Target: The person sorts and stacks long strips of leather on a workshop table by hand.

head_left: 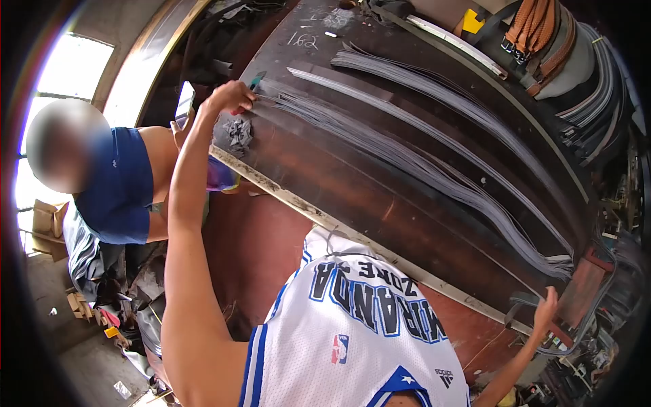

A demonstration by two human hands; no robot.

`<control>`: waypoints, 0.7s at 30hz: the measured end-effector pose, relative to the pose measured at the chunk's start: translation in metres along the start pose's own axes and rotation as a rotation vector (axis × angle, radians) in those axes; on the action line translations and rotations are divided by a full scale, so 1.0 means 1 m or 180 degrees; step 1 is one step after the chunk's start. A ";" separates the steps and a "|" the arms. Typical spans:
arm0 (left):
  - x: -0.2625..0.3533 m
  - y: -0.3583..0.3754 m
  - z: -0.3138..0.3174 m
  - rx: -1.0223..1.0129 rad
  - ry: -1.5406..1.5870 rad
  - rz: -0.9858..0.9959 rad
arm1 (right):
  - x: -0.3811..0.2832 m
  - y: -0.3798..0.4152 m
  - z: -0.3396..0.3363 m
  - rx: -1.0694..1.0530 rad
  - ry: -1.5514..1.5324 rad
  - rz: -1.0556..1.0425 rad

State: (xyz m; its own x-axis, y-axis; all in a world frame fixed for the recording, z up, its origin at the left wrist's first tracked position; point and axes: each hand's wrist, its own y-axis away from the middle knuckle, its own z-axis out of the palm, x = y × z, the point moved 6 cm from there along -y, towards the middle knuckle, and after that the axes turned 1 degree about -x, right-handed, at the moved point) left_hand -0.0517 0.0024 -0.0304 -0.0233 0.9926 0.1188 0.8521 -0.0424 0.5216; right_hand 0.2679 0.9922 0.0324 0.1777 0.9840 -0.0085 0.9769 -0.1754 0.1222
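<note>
My left hand [229, 99] is stretched out to the far left end of the table [298, 159], its fingers closed on the blurred end of a thin dark strip. Small red and green bits show at those fingers; I cannot make out what they belong to. Near the right front corner, my right hand [545, 313] has its fingers together at the other end of a thin dark strip [475, 248]. Just beyond lies a long bundle of thin dark strips [407, 159], fanned at the left. Two more bundles [434, 125] [461, 102] lie behind it.
A person in a blue shirt [114, 183] stands at the left, holding a phone [184, 100]. A crumpled dark scrap [237, 133] sits at the table's left end. Braided brown belts [532, 27] and more strips [597, 88] lie at the back right. Clutter [115, 319] covers the floor.
</note>
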 end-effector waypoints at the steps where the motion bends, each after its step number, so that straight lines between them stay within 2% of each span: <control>1: 0.000 -0.005 -0.007 -0.0042 0.0123 0.0141 | 0.002 0.000 -0.016 0.0152 0.0072 -0.0082; 2: 0.002 -0.011 -0.014 0.0036 0.0134 0.0295 | 0.026 -0.001 -0.025 0.0470 -0.0086 -0.0129; 4: 0.026 -0.035 -0.047 0.0191 0.0138 0.0317 | 0.037 -0.035 -0.068 0.0236 -0.0241 0.0238; 6: 0.035 -0.060 -0.055 0.0161 -0.0031 0.0463 | 0.111 -0.050 -0.095 0.0592 0.0048 0.0135; 9: 0.028 -0.093 -0.065 0.0262 -0.0167 0.0460 | 0.153 -0.075 -0.122 0.0626 0.0111 0.0299; 11: 0.037 -0.097 -0.069 0.0355 -0.0283 0.0254 | 0.166 -0.093 -0.132 0.0564 0.0182 0.0442; 13: 0.032 -0.116 -0.060 0.0263 0.0165 0.0339 | 0.185 -0.111 -0.135 0.0508 0.0725 0.0464; 14: 0.033 -0.122 -0.057 0.0253 0.0138 0.0263 | 0.197 -0.122 -0.131 0.0523 0.0633 0.0258; 17: 0.051 -0.118 -0.060 0.0450 -0.0093 -0.0126 | 0.194 -0.134 -0.137 0.0522 0.0774 0.0341; 19: 0.052 -0.123 -0.060 0.0436 -0.0088 -0.0167 | 0.199 -0.145 -0.137 0.0445 0.0870 0.0322; 21: 0.052 -0.128 -0.059 0.0428 -0.0084 -0.0208 | 0.197 -0.156 -0.137 0.0520 0.0919 0.0050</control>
State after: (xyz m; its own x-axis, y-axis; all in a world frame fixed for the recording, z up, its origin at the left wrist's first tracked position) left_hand -0.1925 0.0526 -0.0410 -0.0688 0.9955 0.0650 0.9116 0.0363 0.4095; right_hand 0.1344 1.2174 0.1478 0.1747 0.9450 0.2766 0.9846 -0.1700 -0.0410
